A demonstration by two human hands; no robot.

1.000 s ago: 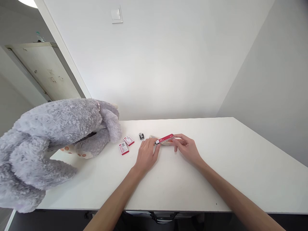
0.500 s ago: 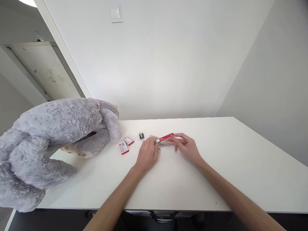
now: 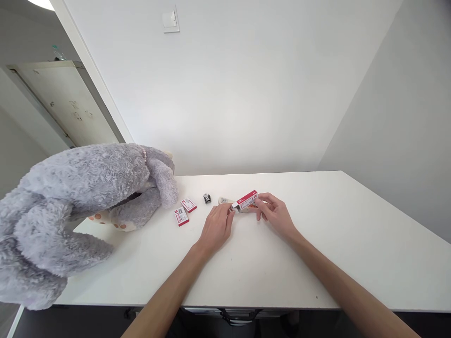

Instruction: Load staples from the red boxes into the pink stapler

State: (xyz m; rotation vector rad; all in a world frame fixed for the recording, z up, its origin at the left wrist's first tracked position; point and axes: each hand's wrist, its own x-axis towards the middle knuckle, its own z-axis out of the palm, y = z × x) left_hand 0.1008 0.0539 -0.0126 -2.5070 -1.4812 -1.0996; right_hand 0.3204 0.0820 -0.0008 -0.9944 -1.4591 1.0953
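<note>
Between my hands a small red-and-white cardboard box (image 3: 247,202) is held at a slant above the white table (image 3: 268,267). My right hand (image 3: 278,215) pinches its right end between thumb and fingers. At the left end, where a white flap and a dark gap show, my left hand (image 3: 217,224) has its thumb and fingertips closed on the edge. Beneath and behind the box lies a flat beige thing (image 3: 223,200) with some orange on it, mostly hidden. Two similar boxes lie to the left: one farther box (image 3: 189,204) and one nearer box (image 3: 181,216).
A small black-and-silver object (image 3: 207,198) sits just right of the two boxes; its kind is unclear. A big grey plush toy (image 3: 91,178) takes up the table's left side. The wall (image 3: 246,94) with a light switch (image 3: 171,19) rises behind the table.
The held box has been turned so its white printed side now shows below the red one, and its left end appears open. Both hands stay in nearly the same place.
</note>
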